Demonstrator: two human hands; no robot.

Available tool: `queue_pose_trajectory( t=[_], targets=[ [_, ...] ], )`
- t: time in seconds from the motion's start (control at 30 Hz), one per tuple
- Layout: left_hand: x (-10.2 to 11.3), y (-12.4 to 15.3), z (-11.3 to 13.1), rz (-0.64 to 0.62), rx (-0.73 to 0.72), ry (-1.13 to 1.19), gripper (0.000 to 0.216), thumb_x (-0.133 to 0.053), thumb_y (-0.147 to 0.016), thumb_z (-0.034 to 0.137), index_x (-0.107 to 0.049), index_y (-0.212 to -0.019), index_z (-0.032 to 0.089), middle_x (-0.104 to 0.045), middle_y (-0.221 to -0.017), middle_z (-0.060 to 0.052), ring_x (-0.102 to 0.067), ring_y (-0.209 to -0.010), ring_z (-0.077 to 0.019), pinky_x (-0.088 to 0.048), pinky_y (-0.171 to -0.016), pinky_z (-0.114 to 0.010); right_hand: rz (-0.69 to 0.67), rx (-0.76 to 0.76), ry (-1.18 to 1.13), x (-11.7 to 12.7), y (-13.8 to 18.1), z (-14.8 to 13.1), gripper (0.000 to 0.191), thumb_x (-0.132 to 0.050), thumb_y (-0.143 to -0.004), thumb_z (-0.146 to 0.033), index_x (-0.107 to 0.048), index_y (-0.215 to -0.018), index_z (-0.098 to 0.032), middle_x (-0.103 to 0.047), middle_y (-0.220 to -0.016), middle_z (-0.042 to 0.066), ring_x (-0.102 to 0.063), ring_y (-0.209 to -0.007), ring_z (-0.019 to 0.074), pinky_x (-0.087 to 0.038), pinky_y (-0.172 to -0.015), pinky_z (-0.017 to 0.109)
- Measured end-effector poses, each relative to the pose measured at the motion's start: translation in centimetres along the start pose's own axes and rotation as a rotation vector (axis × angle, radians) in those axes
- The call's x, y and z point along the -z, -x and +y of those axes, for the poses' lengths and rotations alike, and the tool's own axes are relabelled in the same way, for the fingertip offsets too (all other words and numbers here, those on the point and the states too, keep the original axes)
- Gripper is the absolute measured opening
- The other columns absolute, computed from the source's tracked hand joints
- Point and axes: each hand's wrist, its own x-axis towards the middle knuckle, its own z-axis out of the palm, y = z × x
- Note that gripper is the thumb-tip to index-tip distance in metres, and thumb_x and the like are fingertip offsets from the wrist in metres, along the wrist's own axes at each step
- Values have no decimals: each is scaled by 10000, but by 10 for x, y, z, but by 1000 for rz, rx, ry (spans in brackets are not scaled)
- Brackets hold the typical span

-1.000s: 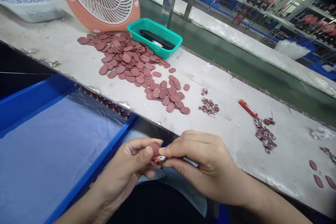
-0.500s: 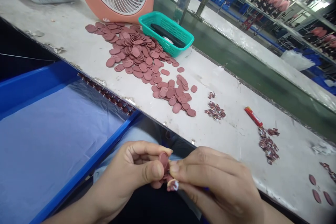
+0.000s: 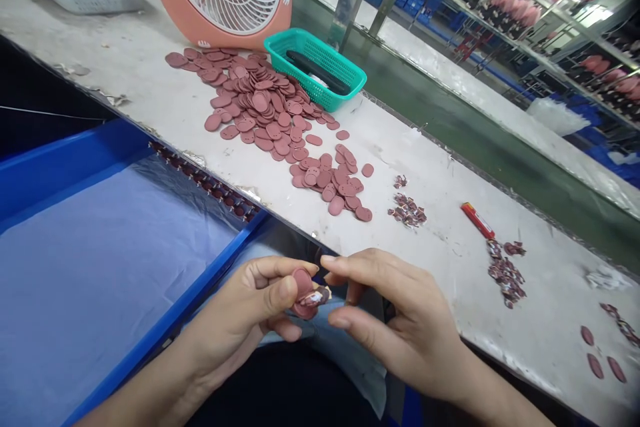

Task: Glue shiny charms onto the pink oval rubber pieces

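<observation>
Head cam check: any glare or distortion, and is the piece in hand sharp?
Head view: ceiling lights glare at top right, the wide lens tilts and bows the white bench, and the pink piece in the left hand looks fairly sharp.

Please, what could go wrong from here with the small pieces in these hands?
The left hand alone pinches the reddish oval disc and the small printed piece, while the right hand is off them, so the printed piece may slip. It could then drop into the blue tray beside the hands.
</observation>
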Motion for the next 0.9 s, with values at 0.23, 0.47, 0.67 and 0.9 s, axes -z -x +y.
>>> queue_pose_trajectory(
  t=[0.23,0.47,0.67,0.9],
  targets=[
    [-1,-1,-1,1,23,-15,301,-926,-622,461,-839,-786,224,-668,-604,9,-596,-553,-80,-502,-468,-111,11,-30,-113,-5,0,6,162,-712,-902,-131,-758,-1058,-131,-718,-882,56,-679,-771,99,-567,-718,174],
    [1,-1,-1,-58,-8,3,319,-917,-639,460,-838,-827,214,-700,-684,2,-609,-587,-82,-513,-493,-115,-21,11,-150,0,-4,7,349,-763,-893,-220,-691,-1227,-150,-763,-944,47,-687,-816,117,-567,-765,211],
    [-1,-3,-2,6,31,25,315,-931,-616,453,-835,-791,210,-704,-637,4,-616,-574,-76,-505,-489,-105,12,64,-116,-5,-5,9,90,-716,-910,-112,-754,-985,-144,-779,-885,50,-706,-778,110,-573,-749,193],
    [-2,0,-4,60,47,69,315,-945,-604,425,-838,-801,204,-716,-630,0,-603,-546,-65,-498,-484,-102,31,69,-120,-9,-5,12,76,-722,-907,-127,-759,-964,-161,-778,-844,50,-710,-742,123,-583,-714,220]
  ],
)
